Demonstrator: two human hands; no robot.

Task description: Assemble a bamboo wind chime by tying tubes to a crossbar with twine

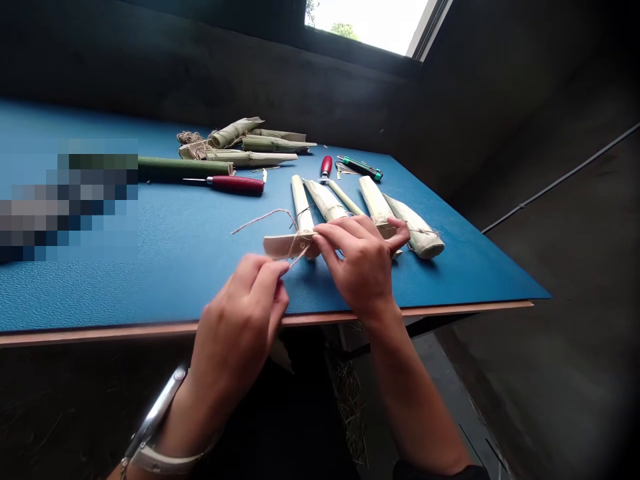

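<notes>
Pinching a taut bit of twine [301, 255] between thumb and forefinger, left hand [241, 319] sits just nearer the body than the work, its other fingers curled in. Right hand [361, 261] grips the right end of a pale strip [280, 246] by thumb and fingertips; little finger sticks out to the right, above the cut pieces.

Strip lies crosswise between the two hands, close to the front edge of the blue tabletop [165, 267]: ahead of the left fingertips, directly left of the right ones. Twine is wound around it near the right fingertips; a loose tail trails off to the left over the table. Whether the strip touches the surface, cannot tell.

Just beyond the strip, a narrow pale piece [301, 200] points away from the body. To its right, a wider piece [326, 200], partly behind the right hand; then a thin stick [346, 198], and two more pale pieces, one [373, 195] beside the other [417, 230].

Farther back: red-handled awl [236, 185], tip to the left; second red-handled tool [327, 167]; green-and-black cutter [361, 168]. Behind the awl, a green stalk [183, 167] and a pile of tied pieces [260, 158].
</notes>
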